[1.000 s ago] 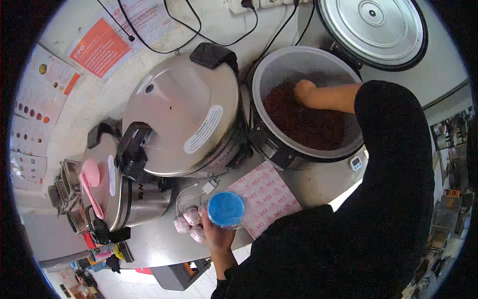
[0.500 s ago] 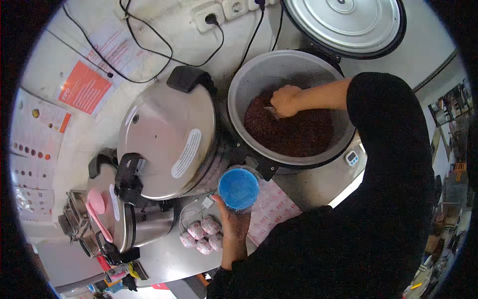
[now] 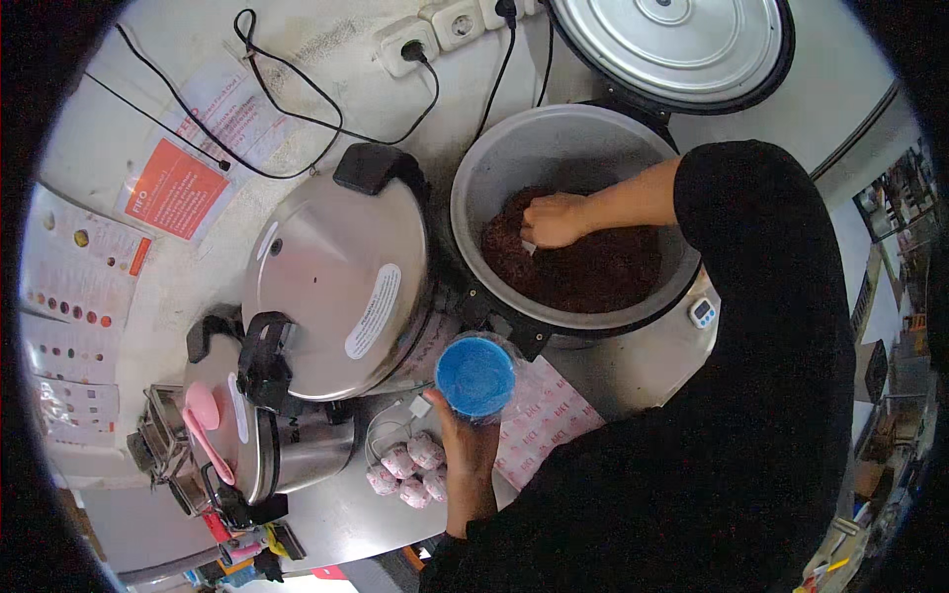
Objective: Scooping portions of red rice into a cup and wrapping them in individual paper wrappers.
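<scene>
My left hand (image 3: 467,435) is wrapped around a round blue cup (image 3: 475,377) lined with clear plastic film, just in front of an open rice cooker. That cooker (image 3: 492,138) has a grey inner pot partly filled with dark reddish-brown cooked rice (image 3: 593,272). Inside it, my right hand (image 3: 556,219) is closed at the left side of the rice. A small pale bit of something shows below its fingers. The rest of what it grips is hidden in the rice and the hand.
A closed steel cooker (image 3: 331,287) stands left, with another holding a pink rice paddle (image 3: 203,425) beyond it. Several wrapped balls (image 3: 400,462) lie by printed paper (image 3: 544,415). A timer (image 3: 702,313) sits right of the open cooker, whose raised lid (image 3: 672,44) stands behind.
My right hand has moved left and a little down through the rice toward the pot's left wall. My left hand still holds the blue cup in nearly the same place.
</scene>
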Motion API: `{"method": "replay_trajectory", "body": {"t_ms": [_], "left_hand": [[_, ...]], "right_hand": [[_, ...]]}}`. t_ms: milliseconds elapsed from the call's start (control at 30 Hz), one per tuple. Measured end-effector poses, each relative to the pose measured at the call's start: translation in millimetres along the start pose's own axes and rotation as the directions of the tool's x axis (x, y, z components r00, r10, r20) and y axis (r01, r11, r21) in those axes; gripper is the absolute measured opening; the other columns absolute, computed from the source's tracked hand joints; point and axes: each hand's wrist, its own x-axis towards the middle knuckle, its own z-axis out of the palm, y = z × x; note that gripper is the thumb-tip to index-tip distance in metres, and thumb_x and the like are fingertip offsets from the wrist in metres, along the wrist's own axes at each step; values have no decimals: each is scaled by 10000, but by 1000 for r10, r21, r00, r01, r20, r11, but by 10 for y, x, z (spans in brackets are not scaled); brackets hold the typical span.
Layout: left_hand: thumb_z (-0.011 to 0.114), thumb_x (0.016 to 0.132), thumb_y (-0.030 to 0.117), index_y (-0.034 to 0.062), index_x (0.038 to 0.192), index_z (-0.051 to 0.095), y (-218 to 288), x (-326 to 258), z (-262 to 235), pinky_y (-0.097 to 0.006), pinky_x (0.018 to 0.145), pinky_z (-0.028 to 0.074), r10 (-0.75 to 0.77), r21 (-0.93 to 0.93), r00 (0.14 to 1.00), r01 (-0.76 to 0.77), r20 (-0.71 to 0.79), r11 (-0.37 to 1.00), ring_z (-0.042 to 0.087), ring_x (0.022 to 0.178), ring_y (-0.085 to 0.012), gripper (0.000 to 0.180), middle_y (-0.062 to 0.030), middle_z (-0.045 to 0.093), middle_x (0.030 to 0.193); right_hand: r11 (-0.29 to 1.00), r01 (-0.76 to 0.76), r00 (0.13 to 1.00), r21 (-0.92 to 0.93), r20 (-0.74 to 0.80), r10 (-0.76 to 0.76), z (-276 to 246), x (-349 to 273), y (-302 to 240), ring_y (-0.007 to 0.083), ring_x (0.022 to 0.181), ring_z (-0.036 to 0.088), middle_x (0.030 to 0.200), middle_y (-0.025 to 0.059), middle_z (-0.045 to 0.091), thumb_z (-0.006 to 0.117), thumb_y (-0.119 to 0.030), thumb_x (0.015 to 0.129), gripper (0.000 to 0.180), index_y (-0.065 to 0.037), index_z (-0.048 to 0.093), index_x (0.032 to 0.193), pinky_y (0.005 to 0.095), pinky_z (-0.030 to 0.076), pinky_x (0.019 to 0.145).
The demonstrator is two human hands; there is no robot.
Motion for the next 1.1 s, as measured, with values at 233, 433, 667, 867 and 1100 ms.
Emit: {"method": "replay_trajectory", "body": {"t_ms": [233,433,667,867,1100], "left_hand": [[380,882,669,114,1342,412,83,-74,-61,-411,1024,366,34,46,999,-34,11,998,480,1175,-248,722,-86,483,1307],[357,902,651,104,1352,404,119,-122,11,-406,1033,364,43,1,999,-43,14,999,472,1200,-247,710,-93,478,1326],[353,926,620,100,1349,409,318,-193,380,-408,1010,389,213,38,977,-212,-5,976,480,1197,-254,673,-95,482,1329],[387,953,548,51,1380,332,604,0,964,-390,1033,356,294,270,951,-308,95,912,437,1237,-231,658,-121,438,1348],[449,954,483,133,1421,226,77,1020,1564,-429,1044,337,221,334,963,-261,153,906,395,1258,-233,625,-111,381,1358]], "right_hand": [[970,242,970,-27,-2,-242,186,106,112,366,850,635,904,179,669,416,-304,900,369,-35,668,894,468,490,802],[941,201,979,271,-70,-189,125,-65,154,297,721,637,703,131,648,407,-291,885,382,-60,672,736,415,481,691],[885,189,982,427,-112,-155,-152,-410,309,205,514,545,581,87,587,385,-302,892,439,-29,648,670,369,437,547],[828,54,997,558,-76,-14,-558,-924,376,132,494,486,547,47,543,395,-247,893,396,-5,615,670,306,377,491],[971,125,954,-202,-245,-173,-964,-1331,-2,377,641,616,692,202,633,604,-167,732,186,7,666,752,461,495,628]]}}
